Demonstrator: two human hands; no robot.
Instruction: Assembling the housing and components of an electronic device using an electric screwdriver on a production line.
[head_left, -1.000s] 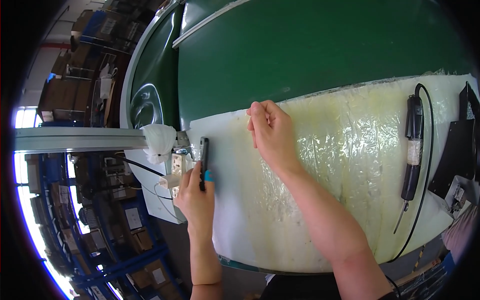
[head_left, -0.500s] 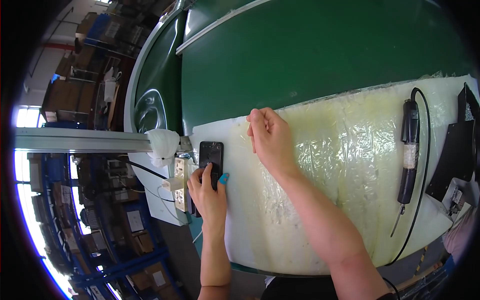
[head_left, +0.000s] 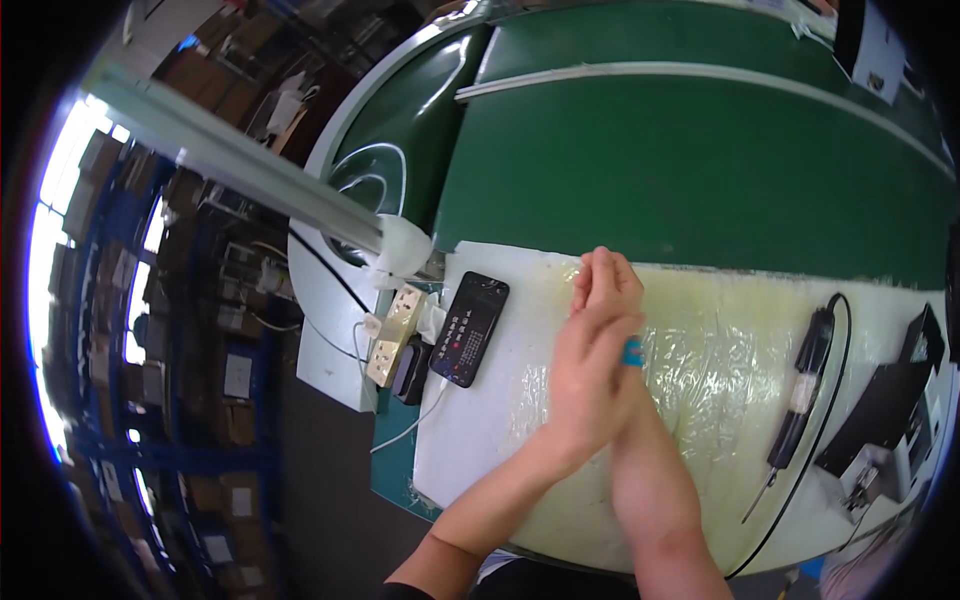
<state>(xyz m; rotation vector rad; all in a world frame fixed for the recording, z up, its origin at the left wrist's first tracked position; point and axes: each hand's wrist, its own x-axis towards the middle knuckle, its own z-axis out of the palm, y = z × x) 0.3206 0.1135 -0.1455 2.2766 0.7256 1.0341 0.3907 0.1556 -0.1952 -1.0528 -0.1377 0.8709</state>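
Observation:
My left hand lies across my right wrist, thumb at the wrist's right side, and appears closed around it. A blue-green band wraps that thumb. Beyond it, the fingers of my right hand are curled inward; whatever they may hold is hidden. To the left of both hands a black smartphone lies face up on the plastic-covered mat, its screen lit. A white cable runs from its lower end.
A cream power strip with plugs and a black adapter sits left of the phone. On the right lie a corded electric screwdriver and black sheet-metal parts. A metal post rises at the left, beside the green tabletop.
My left hand has left the phone and moved right onto my right wrist. The phone's screen has lit up. The whole view has shifted and tilted.

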